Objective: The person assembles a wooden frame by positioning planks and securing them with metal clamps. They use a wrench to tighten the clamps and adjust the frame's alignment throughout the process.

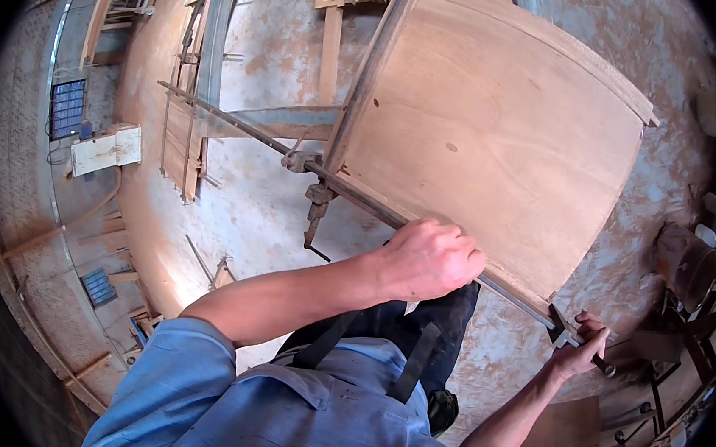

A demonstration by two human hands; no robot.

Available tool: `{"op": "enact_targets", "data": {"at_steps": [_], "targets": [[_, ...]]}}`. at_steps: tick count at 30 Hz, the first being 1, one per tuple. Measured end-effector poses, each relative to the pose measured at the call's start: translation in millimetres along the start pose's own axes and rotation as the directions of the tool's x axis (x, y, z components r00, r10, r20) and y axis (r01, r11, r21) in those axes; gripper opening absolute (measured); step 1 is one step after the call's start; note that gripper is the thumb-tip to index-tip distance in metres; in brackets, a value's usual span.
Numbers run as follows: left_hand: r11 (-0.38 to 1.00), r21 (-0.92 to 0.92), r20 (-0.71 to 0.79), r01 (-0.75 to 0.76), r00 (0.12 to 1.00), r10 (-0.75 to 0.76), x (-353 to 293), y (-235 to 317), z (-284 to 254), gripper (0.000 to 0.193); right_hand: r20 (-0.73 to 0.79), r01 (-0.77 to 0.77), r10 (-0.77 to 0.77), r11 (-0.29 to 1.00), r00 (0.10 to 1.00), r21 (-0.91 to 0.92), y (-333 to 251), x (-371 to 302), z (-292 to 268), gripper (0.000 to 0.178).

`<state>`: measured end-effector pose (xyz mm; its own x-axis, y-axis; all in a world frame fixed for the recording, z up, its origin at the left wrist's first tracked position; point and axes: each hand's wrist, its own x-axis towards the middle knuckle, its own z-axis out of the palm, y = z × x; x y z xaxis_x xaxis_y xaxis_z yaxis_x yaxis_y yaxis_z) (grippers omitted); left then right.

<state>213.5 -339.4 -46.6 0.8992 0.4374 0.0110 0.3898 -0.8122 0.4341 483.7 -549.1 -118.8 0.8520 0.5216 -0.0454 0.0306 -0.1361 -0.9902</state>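
A long metal bar clamp (521,301) lies along the near edge of a pale wooden panel (501,142) with raised wooden edge strips. My left hand (431,261) is closed in a fist around the bar, near the middle of that edge. At the clamp's right end, my right hand (583,350) wraps its fingers around the end jaw, which sits by the panel's near right corner. The sliding head with its screw handle (316,213) hangs at the panel's near left corner. A dark strip (371,76) runs along the panel's left side.
A blue-grey frame rail (290,120) reaches left from under the panel. Stacked boards (184,149) stand at the left. A rusty drum-like container (685,265) is at the right, above a brown sheet (556,445) lying low. A white box (106,150) is by the left wall.
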Motion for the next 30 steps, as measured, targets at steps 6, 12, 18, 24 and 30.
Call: {"op": "enact_targets", "data": {"at_steps": [6, 12, 18, 24, 30], "targets": [[1.000, -0.018, -0.028, 0.004, 1.000, -0.005, -1.1, -0.7, 2.2, 0.021, -0.106, -0.311, 0.304, 0.949, 0.947, -0.057, -8.2, 1.4, -4.2, 0.044], [0.999, -0.043, -0.078, 0.002, 0.997, -0.006, -0.6, -1.8, 1.2, 0.018, -0.172, -0.421, 0.396, 0.896, 0.902, -0.142, -18.9, 5.1, -6.2, 0.041], [1.000, -0.014, -0.076, 0.026, 0.997, -0.027, -0.7, -0.1, 3.1, 0.014, -0.159, -0.322, 0.316, 0.947, 0.935, -0.008, -8.6, -0.1, -2.7, 0.039], [0.999, -0.040, -0.096, 0.037, 0.995, -0.041, -3.1, -0.5, 4.9, 0.013, -0.222, -0.431, 0.420, 0.902, 0.880, -0.002, -18.4, 3.8, 0.8, 0.035], [0.998, -0.041, -0.095, 0.038, 0.995, -0.041, -3.0, -1.1, 9.4, 0.011, -0.251, -0.577, 0.546, 0.814, 0.799, -0.068, -19.7, 10.9, -5.3, 0.030]]}}
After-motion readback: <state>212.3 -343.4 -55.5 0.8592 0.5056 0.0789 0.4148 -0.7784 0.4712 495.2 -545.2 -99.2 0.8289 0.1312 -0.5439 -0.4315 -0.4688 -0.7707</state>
